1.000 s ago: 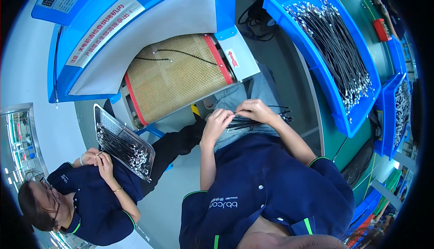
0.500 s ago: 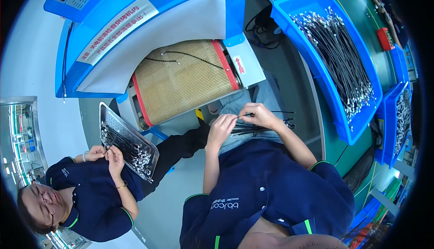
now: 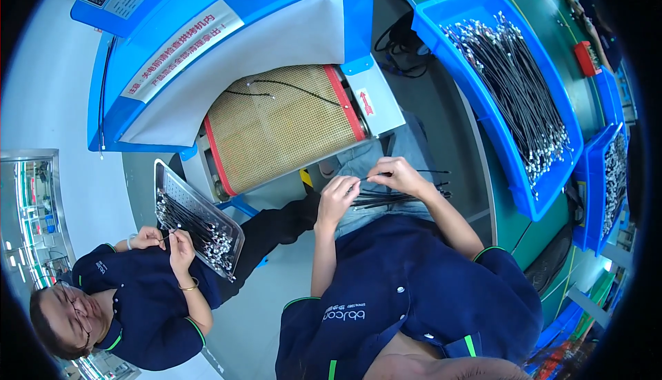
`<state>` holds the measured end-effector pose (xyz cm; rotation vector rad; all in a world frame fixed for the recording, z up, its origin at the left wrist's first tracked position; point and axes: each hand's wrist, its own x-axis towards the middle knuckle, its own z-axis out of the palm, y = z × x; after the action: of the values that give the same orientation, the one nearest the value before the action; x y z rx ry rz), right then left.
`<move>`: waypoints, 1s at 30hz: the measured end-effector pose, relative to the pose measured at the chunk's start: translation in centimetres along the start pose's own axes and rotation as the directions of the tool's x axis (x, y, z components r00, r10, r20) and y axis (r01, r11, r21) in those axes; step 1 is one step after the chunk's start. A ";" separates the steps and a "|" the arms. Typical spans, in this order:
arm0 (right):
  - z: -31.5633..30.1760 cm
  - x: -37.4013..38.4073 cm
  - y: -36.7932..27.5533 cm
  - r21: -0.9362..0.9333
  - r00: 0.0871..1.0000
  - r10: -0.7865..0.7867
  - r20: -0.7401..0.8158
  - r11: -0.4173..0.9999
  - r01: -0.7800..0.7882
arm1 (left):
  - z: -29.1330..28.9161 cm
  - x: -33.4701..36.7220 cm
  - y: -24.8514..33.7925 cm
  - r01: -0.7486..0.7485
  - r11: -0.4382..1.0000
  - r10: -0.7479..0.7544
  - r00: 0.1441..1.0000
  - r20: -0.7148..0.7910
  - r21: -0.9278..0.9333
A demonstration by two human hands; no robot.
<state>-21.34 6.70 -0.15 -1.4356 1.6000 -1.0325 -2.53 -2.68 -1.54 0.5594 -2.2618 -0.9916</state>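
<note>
The left hand (image 3: pixel 338 197) and right hand (image 3: pixel 398 176) partly hide a cable (image 3: pixel 364 179).

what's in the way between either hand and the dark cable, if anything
Nothing visible: the left hand and right hand both pinch the dark cable directly. Other cables lie on the lap, not in between.

Near frame centre, a black cable (image 3: pixel 364 178) is pinched by the left hand (image 3: pixel 337 197) and right hand (image 3: pixel 398 174); at upper right, a blue bin (image 3: pixel 491 130) is loaded with cables (image 3: pixel 516 90).
</note>
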 end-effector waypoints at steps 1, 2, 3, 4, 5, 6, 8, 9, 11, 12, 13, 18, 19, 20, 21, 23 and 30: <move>0.1 0.0 0.0 0.013 1.000 -0.007 -0.007 1.000 0.007 | 0.0 0.0 0.0 -0.008 1.000 0.008 1.000 -0.002 0.010; 0.2 0.1 0.1 0.004 1.000 0.003 0.004 1.000 -0.003 | -0.1 0.0 -0.1 -0.009 1.000 0.009 1.000 0.003 0.010; 0.3 0.1 0.1 0.000 1.000 0.004 0.009 1.000 -0.004 | -0.1 0.1 -0.2 -0.010 1.000 0.010 1.000 0.007 0.011; 0.4 0.1 0.1 0.006 1.000 0.013 0.018 1.000 -0.013 | -0.2 0.0 -0.3 -0.009 1.000 0.009 1.000 0.012 0.012; 0.2 0.2 0.2 -0.012 0.999 0.003 0.041 1.000 -0.003 | -0.4 -0.1 -0.5 -0.005 1.000 0.004 1.000 0.015 0.015; 0.0 0.2 0.3 -0.022 0.998 0.001 0.068 1.000 0.001 | -0.6 -0.3 -0.7 0.001 1.000 -0.001 1.000 0.017 0.020; -0.7 0.0 0.5 -0.095 0.994 0.021 0.103 0.995 -0.011 | -1.4 -0.9 -1.1 0.075 0.996 -0.075 0.997 0.000 0.040; -1.6 -0.2 0.8 -0.159 0.993 0.042 0.108 0.987 -0.024 | -2.1 -1.3 -1.5 0.142 0.988 -0.141 0.990 -0.020 0.053; -3.3 -0.5 1.2 -0.233 0.987 0.118 0.105 0.968 -0.091 | -3.7 -2.3 -2.2 0.276 0.958 -0.272 0.960 -0.059 0.077; -4.0 -0.8 1.3 -0.256 0.994 0.085 0.068 0.964 -0.065 | -4.4 -2.6 -2.7 0.319 0.946 -0.312 0.946 -0.090 0.064; -4.7 -1.0 1.4 -0.262 0.996 0.076 0.055 0.963 -0.059 | -5.1 -3.0 -3.1 0.340 0.937 -0.330 0.937 -0.113 0.085; -6.2 -1.4 1.1 -0.286 0.996 0.085 -0.001 0.955 -0.082 | -7.2 -4.1 -4.3 0.382 0.915 -0.351 0.912 -0.211 0.129; -6.2 -1.4 1.0 -0.277 0.997 0.067 -0.027 0.958 -0.072 | -7.3 -4.2 -4.4 0.390 0.913 -0.358 0.907 -0.222 0.118; -6.2 -1.4 0.8 -0.270 0.997 0.051 -0.052 0.961 -0.063 | -7.5 -4.3 -4.4 0.391 0.912 -0.357 0.905 -0.229 0.121; -6.1 -1.5 0.7 -0.264 0.996 0.010 -0.085 0.964 -0.032 | -7.6 -4.4 -4.5 0.393 0.911 -0.358 0.903 -0.236 0.122; -5.9 -1.5 0.5 -0.251 0.986 -0.084 -0.146 0.967 0.045 | -7.9 -4.5 -4.5 0.388 0.916 -0.352 0.901 -0.252 0.108; -6.0 -1.7 0.5 -0.352 0.950 -0.241 -0.196 0.922 0.161 | -8.4 -4.8 -4.5 0.397 0.911 -0.362 0.900 -0.243 0.114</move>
<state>-26.80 8.96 1.86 -1.7907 1.8979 -1.1242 7.22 -6.98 -2.09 1.1606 -2.0870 -0.8773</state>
